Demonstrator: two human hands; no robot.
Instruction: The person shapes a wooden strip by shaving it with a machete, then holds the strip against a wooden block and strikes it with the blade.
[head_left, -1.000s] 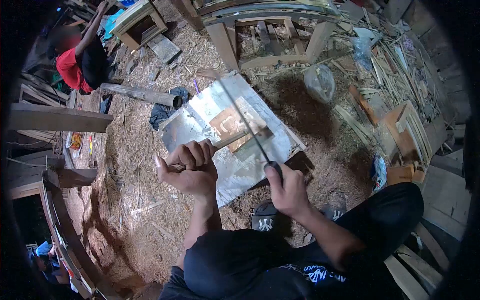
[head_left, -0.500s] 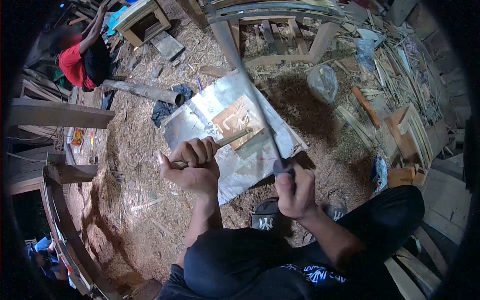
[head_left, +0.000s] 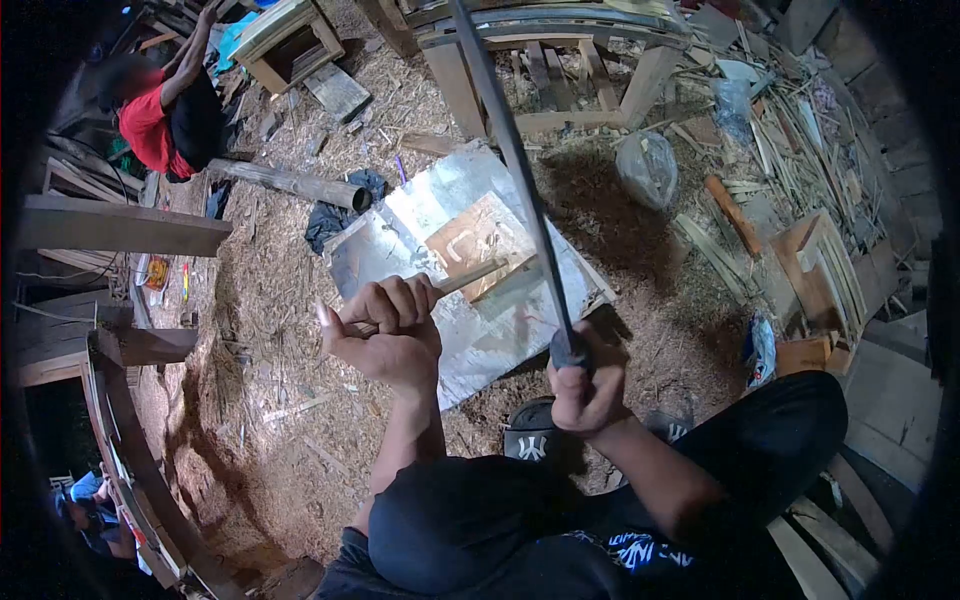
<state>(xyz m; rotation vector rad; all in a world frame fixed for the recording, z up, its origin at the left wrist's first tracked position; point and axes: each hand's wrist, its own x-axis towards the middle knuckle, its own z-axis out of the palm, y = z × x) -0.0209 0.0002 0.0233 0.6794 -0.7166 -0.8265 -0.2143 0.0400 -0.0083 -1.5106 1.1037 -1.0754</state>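
Observation:
My left hand point(head_left: 385, 325) is closed round a slim wooden stick point(head_left: 468, 277), whose far end lies over a square wooden board point(head_left: 488, 232). That board rests on a larger pale, stained panel point(head_left: 440, 365) on the ground. In my right hand point(head_left: 592, 385) is the dark handle of a machete point(head_left: 527, 190). Its long blade points up and away, leaning slightly left, and crosses above the panel and past the stick's end in this view. The fingers of both hands are wrapped tight, and the left thumb sticks out to the left.
Wood shavings cover the ground. A wooden frame point(head_left: 560, 120) stands ahead, with a clear plastic bag point(head_left: 646, 168) near it. A person in a red shirt point(head_left: 148, 130) sits at upper left, beside a round pole point(head_left: 290, 184). Scrap strips point(head_left: 800, 150) pile up at right; beams point(head_left: 120, 226) jut in from the left.
The machete blade has risen toward the camera and looks sharper and more upright. My left hand and the stick have barely moved.

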